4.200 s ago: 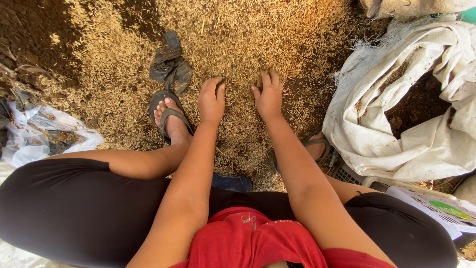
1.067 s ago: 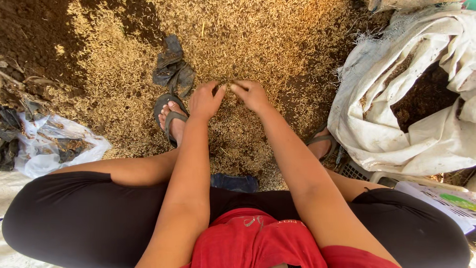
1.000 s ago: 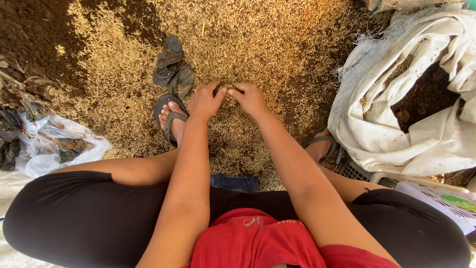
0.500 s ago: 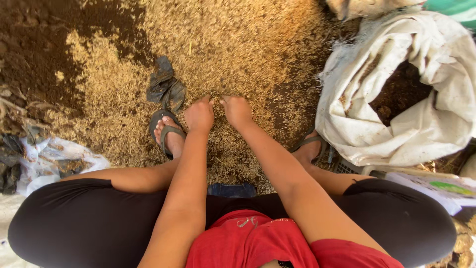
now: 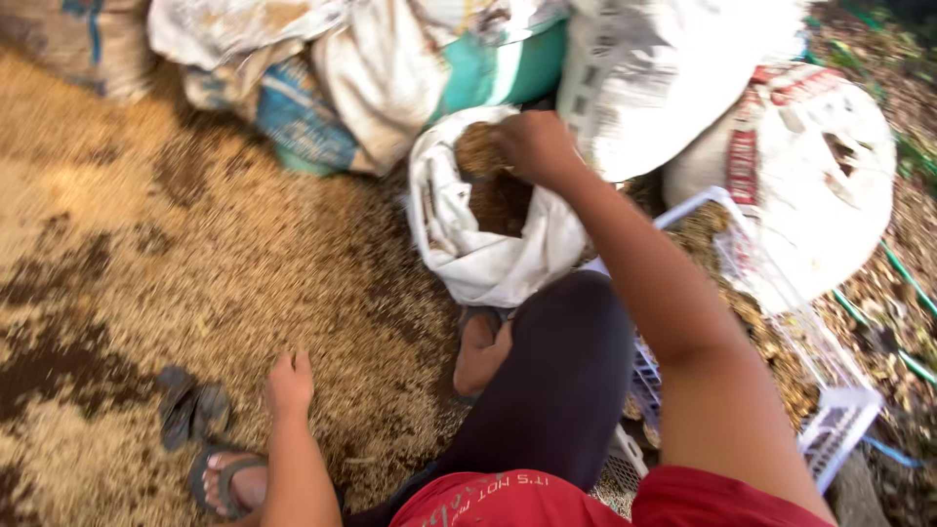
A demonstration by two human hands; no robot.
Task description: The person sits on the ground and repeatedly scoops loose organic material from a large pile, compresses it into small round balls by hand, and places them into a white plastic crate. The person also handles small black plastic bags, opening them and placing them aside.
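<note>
My right hand [image 5: 532,146] reaches over the open mouth of a white sack [image 5: 478,263] and is closed around a clump of golden husk [image 5: 475,148]. Dark brown material shows inside the sack. My left hand [image 5: 290,384] rests flat on the husk-covered ground [image 5: 195,254], fingers together, holding nothing. My legs in black trousers are folded, with one sandalled foot [image 5: 226,480] by the left hand and the other foot [image 5: 480,353] just below the sack.
A grey cloth scrap [image 5: 192,407] lies left of my left hand. Filled sacks [image 5: 683,68] and a teal-and-white bag [image 5: 508,63] crowd the back. A white plastic crate [image 5: 781,332] holding husk stands at right, with a large round white sack [image 5: 810,166] behind it.
Both hands were gathering husk together in front of me. Now the right hand has swung right and up to the open sack, the left stays on the ground, and the view has turned right.
</note>
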